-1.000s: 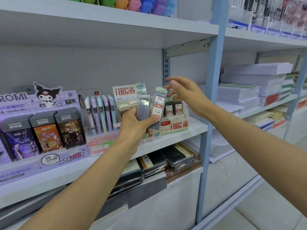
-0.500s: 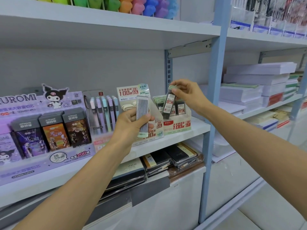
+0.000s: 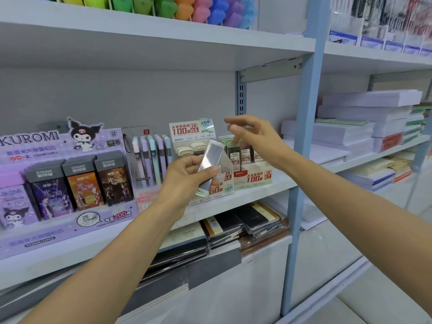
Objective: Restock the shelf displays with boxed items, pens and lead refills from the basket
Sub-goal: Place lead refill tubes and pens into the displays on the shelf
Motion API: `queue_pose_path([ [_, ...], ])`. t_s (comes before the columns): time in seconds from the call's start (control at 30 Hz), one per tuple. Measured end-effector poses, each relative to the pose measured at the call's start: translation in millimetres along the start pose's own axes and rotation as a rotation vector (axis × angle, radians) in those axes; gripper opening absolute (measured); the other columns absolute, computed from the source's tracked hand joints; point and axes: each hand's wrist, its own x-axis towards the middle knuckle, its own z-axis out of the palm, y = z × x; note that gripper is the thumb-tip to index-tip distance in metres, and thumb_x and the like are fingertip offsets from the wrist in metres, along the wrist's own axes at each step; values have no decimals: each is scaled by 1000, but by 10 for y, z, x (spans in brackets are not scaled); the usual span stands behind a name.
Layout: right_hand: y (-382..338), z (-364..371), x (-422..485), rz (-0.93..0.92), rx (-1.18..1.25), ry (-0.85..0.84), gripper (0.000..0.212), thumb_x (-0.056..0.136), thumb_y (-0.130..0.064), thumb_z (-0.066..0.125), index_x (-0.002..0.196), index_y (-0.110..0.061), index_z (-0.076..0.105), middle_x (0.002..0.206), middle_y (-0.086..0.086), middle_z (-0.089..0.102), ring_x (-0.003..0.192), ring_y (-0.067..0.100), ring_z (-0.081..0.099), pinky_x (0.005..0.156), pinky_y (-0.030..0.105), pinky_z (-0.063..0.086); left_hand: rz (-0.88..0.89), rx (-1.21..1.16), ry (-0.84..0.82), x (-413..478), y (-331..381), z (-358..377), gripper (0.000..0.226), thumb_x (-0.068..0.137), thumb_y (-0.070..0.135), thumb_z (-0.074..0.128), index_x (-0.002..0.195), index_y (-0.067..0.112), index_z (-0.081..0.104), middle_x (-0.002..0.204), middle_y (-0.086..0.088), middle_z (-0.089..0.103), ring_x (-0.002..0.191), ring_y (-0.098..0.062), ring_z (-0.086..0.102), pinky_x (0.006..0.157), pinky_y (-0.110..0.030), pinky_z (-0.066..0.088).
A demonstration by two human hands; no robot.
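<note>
- The white shelf (image 3: 264, 195) runs across at chest height, with a second board above it carrying a row of bright plastic holders (image 3: 187, 8).
- A blue post (image 3: 304, 136) stands at the shelf's right end; beyond it lie stacks of paper (image 3: 364, 113).
- A purple display box (image 3: 35, 148) with a cartoon figure on its header fills the left of the shelf, with dark lead packs standing in front.
- Wrapped notebooks (image 3: 233, 225) lie flat on the level below.
- A rack of pastel pens (image 3: 152, 160) stands upright just right of the purple box.
- Next to the pens is a lead box marked 0.5 (image 3: 189, 130), and just beside that a lead box marked 0.7 (image 3: 254, 177) with refills standing in it.
- The left hand (image 3: 184, 178) is raised in front of the 0.5 box, thumb across the front and fingers curled behind a lead refill case (image 3: 209, 162), gripping it firmly.
- The right hand (image 3: 254, 136) hovers over the back of the 0.7 box, fingers apart and loosely bent, holding nothing; whether it touches the refills I cannot tell.
- The lead refill case is tilted, its top leaning right and its pale green cap at the low end, clear of both boxes.
</note>
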Motion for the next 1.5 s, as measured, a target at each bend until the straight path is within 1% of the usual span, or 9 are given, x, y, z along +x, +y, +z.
queue_pose_path([
  [0.13,-67,20,-104,33,171,-338,31,89,-23,67,120,-25,67,123,-6,66,109,18,65,90,27,55,-24,-32,-33,-16,56,36,40,76,9,76,112,8,60,82,-9,76,62,-16,71,55,-22,55],
  [0.27,-14,-37,-193,29,168,-375,30,86,-15,69,116,-22,69,118,-4,69,107,18,65,91,29,54,-126,-157,-70,-25,154,26,41,80,13,72,117,6,59,84,-13,75,64,-17,70,55,-22,56],
  [0.43,19,-46,-310,35,161,-256,17,94,-16,60,107,-12,71,85,1,72,73,12,62,70,23,53,-117,-357,-292,-46,215,-21,67,77,54,65,122,6,58,112,-17,70,99,-28,70,75,-29,58],
  [0.6,-32,-14,-415,102,157,-375,22,97,-27,53,102,-14,71,91,2,73,83,15,66,76,28,52,87,115,-72,-35,143,21,19,94,16,58,108,6,66,81,-5,75,68,-10,68,63,-18,55],
  [0.77,-195,88,-352,-11,147,-251,31,97,-23,56,126,-17,61,115,2,69,101,13,67,81,27,55,171,323,-98,-80,87,105,10,93,16,61,94,14,71,70,-4,73,63,-11,67,65,-23,55],
  [0.9,-257,17,-262,-11,162,-155,22,96,-12,55,117,-7,60,105,5,69,91,11,68,76,21,54,404,673,65,-78,-11,135,12,91,30,63,99,22,68,90,7,70,88,-8,63,79,-25,49],
  [1.07,-147,-209,-127,26,101,232,13,98,-12,53,110,-10,55,95,4,69,81,5,66,71,18,50,643,1292,82,-125,-230,-5,53,92,36,57,141,22,43,146,2,43,138,-17,31,113,-34,14],
  [1.2,31,-132,-139,37,3,229,14,99,-14,52,112,-13,52,103,11,70,95,19,68,82,32,56,602,1541,2,-143,-400,-30,72,93,41,52,154,20,18,160,1,20,148,-17,12,119,-42,-11],
  [1.5,186,-44,-93,88,-81,40,19,98,-12,53,116,-9,51,99,6,71,90,14,69,77,27,58,613,1612,-9,-168,-401,-41,76,94,40,50,155,20,9,161,1,14,149,-16,9,117,-43,-18],
])
